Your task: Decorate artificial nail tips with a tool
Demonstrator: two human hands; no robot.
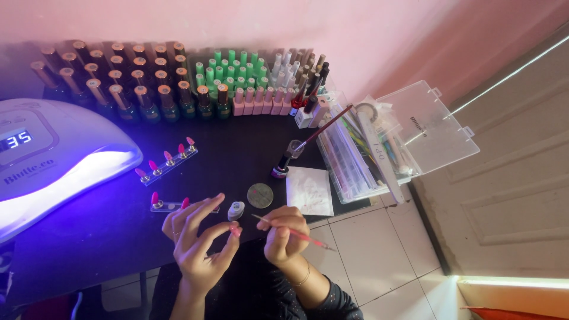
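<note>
Left hand pinches 1 pink nail tip; right hand grips a thin pink tool. Risk: loose pinch could drop the tip; a stray elbow could topple the open polish bottle.

Pink nail tip, thin pink brush

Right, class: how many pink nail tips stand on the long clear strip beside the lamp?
5, in a slanting row along the long clear strip right of the lamp, from lower left to upper right. None looks hidden.
</note>
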